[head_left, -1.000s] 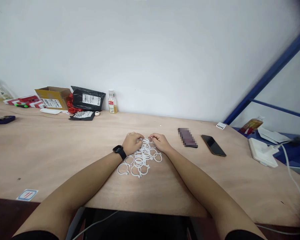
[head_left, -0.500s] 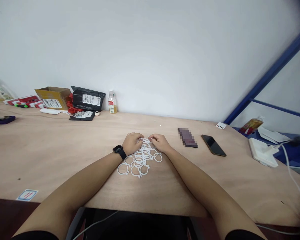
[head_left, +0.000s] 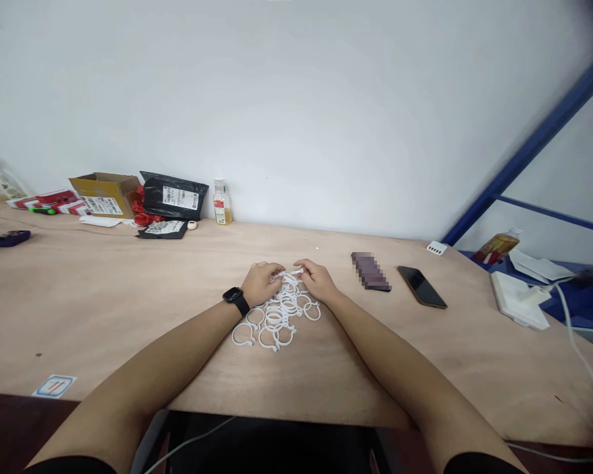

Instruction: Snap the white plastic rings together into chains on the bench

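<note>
White plastic rings (head_left: 275, 318), with small clasp-like ends like curtain rings, lie in an overlapping heap on the wooden table. At the heap's far end, my left hand (head_left: 261, 282) is closed, its fingers curled around the edge of a white ring. Facing it, my right hand (head_left: 317, 280) pinches the end of a white ring (head_left: 296, 272) between thumb and finger. This ring spans the small gap between both hands, just above the other rings. My fingers partly hide it. A black watch (head_left: 236, 299) is on my left wrist.
Right of my hands lie a blurred-out dark phone-like object (head_left: 370, 271) and a black phone (head_left: 422, 287). A white power strip (head_left: 518, 301) with a cable sits farther right. Along the wall stand a bottle (head_left: 222, 203), a black parcel bag (head_left: 174, 195) and an open cardboard box (head_left: 103, 195).
My right fingers have shifted slightly, and a ring's white end now shows more plainly at their tips. My left hand and the heap look nearly unchanged.
</note>
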`<action>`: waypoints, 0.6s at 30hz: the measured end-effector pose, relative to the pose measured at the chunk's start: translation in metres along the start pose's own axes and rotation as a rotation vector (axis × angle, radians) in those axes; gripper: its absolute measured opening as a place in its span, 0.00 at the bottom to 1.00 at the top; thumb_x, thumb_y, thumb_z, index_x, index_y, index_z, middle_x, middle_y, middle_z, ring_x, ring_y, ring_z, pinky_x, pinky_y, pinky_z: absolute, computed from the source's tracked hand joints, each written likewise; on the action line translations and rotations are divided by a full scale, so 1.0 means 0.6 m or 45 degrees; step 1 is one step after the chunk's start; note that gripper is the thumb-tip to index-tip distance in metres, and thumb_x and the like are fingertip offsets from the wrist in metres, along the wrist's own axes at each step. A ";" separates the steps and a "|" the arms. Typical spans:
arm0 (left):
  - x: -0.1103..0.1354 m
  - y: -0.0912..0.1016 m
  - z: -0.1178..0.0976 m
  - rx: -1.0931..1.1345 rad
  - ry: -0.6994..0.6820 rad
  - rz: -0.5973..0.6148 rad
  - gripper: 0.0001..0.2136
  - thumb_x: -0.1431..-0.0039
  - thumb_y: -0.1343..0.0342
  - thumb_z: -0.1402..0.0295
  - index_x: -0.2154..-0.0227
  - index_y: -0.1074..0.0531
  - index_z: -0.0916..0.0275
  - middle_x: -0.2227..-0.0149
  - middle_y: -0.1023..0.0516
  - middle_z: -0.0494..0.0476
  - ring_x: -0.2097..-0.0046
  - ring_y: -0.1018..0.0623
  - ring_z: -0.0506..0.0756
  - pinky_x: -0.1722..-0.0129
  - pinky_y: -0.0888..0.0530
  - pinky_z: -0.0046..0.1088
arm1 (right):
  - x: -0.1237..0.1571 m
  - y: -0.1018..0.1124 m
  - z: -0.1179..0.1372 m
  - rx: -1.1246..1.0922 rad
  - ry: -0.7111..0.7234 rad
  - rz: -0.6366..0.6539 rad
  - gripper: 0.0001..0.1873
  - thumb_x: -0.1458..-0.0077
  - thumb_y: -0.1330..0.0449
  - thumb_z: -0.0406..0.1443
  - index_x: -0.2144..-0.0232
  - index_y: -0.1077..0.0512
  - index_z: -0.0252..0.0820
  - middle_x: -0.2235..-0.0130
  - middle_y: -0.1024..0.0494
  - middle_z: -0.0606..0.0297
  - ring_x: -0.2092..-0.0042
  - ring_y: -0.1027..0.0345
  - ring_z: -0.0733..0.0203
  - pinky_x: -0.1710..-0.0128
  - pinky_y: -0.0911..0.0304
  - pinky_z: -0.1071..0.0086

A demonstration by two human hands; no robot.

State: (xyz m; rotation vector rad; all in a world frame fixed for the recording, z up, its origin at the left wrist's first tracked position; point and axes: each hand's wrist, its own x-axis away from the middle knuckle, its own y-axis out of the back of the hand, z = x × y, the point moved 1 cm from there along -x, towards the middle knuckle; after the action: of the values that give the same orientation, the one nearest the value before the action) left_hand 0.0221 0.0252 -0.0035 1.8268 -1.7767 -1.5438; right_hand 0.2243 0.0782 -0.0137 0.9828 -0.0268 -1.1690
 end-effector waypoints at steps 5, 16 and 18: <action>0.000 0.003 -0.005 0.006 -0.024 0.061 0.09 0.42 0.46 0.66 0.64 0.22 0.59 0.65 0.18 0.54 0.61 0.22 0.56 0.54 0.30 0.34 | 0.003 -0.005 0.006 0.054 0.007 0.068 0.20 0.52 0.45 0.27 0.57 0.25 0.45 0.64 0.20 0.66 0.65 0.29 0.61 0.62 0.37 0.70; -0.003 -0.003 0.006 0.058 0.045 -0.038 0.09 0.40 0.47 0.66 0.67 0.22 0.59 0.71 0.19 0.53 0.67 0.22 0.53 0.59 0.29 0.30 | 0.000 0.000 0.010 0.113 0.171 0.048 0.15 0.48 0.48 0.26 0.65 0.24 0.42 0.63 0.23 0.62 0.59 0.31 0.59 0.56 0.38 0.66; -0.003 -0.003 0.006 0.045 0.055 -0.051 0.09 0.40 0.47 0.66 0.67 0.22 0.59 0.71 0.19 0.52 0.67 0.23 0.53 0.58 0.29 0.32 | -0.002 0.000 0.007 0.128 0.166 0.039 0.14 0.49 0.47 0.26 0.65 0.24 0.42 0.64 0.23 0.61 0.59 0.32 0.58 0.55 0.38 0.65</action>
State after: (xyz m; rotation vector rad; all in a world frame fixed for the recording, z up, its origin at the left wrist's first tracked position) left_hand 0.0211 0.0289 -0.0051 1.9078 -1.7698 -1.4846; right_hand 0.2218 0.0764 -0.0108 1.1425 0.0037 -1.0817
